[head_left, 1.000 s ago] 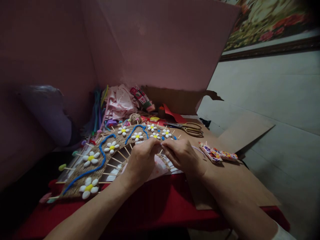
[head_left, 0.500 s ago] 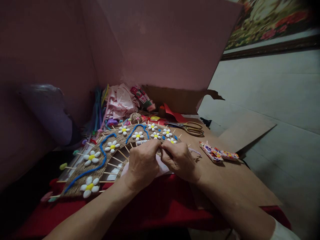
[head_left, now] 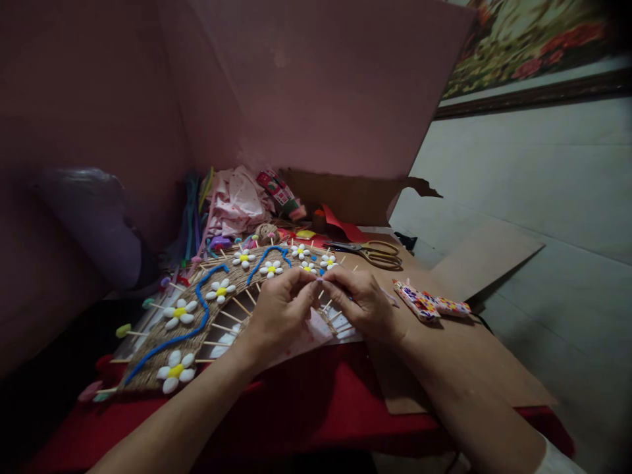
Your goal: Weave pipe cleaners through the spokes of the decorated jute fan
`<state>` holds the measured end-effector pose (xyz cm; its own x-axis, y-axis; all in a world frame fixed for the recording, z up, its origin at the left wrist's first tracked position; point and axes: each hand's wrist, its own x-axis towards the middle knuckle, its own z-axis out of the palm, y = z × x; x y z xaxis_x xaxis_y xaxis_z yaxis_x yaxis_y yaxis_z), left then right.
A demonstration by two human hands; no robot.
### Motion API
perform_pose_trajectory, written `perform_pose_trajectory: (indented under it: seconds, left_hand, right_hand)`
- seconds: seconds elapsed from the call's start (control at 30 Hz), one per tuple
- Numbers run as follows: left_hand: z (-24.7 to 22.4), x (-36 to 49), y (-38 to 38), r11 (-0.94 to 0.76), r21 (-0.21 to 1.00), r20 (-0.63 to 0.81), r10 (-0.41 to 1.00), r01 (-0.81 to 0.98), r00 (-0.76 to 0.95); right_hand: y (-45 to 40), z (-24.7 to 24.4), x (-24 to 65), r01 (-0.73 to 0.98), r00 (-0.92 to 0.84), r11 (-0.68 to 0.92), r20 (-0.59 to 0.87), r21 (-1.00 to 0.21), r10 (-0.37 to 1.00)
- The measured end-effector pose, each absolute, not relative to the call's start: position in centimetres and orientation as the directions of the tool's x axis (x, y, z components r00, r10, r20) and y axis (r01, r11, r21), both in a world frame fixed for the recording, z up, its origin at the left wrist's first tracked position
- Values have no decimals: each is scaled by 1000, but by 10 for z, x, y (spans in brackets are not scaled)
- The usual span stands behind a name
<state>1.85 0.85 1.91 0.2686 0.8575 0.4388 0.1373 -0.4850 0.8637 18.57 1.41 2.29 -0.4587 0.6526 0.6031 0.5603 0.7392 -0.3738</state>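
Red-covered tabletop [head_left: 320,395] below the fingers [head_left: 295,279]: left hand [head_left: 282,308] and right hand [head_left: 364,304] pinch a lilac bit [head_left: 320,280] between fingertips; light, even pressure should suit it.

No word, number or brand can be read for certain. Small pale marks, resembling print, can be made out on the tilted pink and dark green tube-shaped packet [head_left: 280,193] at the back, but they are rendered too small and blurred for any letter to be told
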Motion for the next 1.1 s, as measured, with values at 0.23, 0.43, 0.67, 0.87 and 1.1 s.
perform_pose_trajectory:
  seconds: [0.23,0.43,0.67,0.87,1.1]
  left_hand:
    - [23,17,9,-359,933,343,900,12,270]
    - [23,16,12,-317,948,311,904,-27,293]
    - [24,15,12,-224,962,266,896,-153,355]
    - [29,12,14,-178,956,243,927,-235,287]
    - [23,14,15,-281,959,284,928,-45,241]
  right_hand:
    - [15,22,188,515,-495,751,571,-414,655]
    - [16,21,190,495,-511,760,566,-421,646]
    - [15,22,188,493,-487,758,587,-426,646]
    - [14,19,183,559,-412,729,631,-396,658]
    - [10,19,181,602,-585,786,591,-143,556]
